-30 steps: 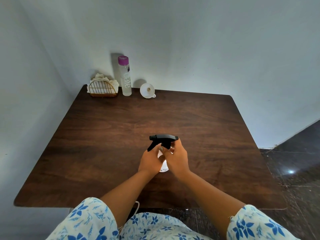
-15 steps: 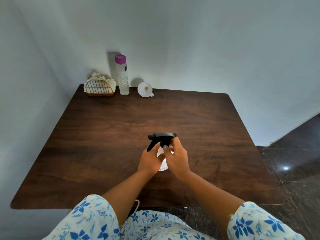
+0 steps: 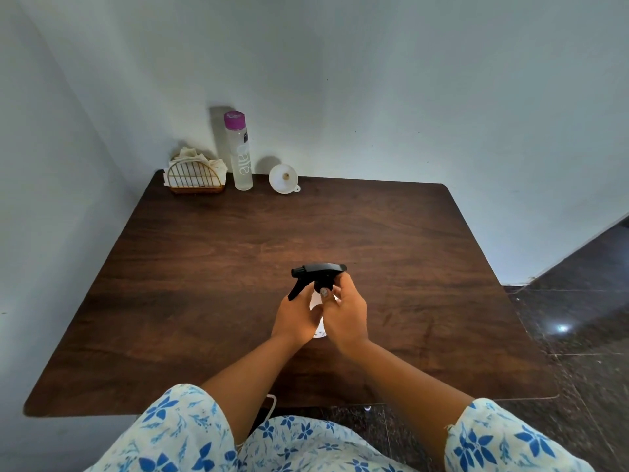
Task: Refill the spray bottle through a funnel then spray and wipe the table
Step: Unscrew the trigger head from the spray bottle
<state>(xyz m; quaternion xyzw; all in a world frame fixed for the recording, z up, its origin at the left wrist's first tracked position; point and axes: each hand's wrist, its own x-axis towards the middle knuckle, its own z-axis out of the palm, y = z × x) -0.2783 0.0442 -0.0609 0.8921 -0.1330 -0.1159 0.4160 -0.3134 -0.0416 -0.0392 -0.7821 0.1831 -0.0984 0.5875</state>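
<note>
While our left hand (image 3: 295,318) wraps the white spray bottle (image 3: 316,303) mid-frame on the table (image 3: 204,267), our right hand (image 3: 347,318) pinches its black trigger head (image 3: 318,272). Funnel (image 3: 284,178), water bottle (image 3: 240,155) and napkin holder (image 3: 195,177) sit upper left.

A dark brown wood-grain bench (image 3: 204,284) carries a white spray bottle (image 3: 315,303) with a black trigger head (image 3: 318,272). At the back stand a clear bottle (image 3: 241,161) with a purple cap (image 3: 234,120) (white lettering on its side), a white funnel (image 3: 283,179) and a gold wire holder (image 3: 196,177) of cream cloths (image 3: 190,155). Sleeves (image 3: 177,434) are pale with blue flowers; the wall (image 3: 374,80) pale grey-blue, the floor (image 3: 585,318) dark speckled.
</note>
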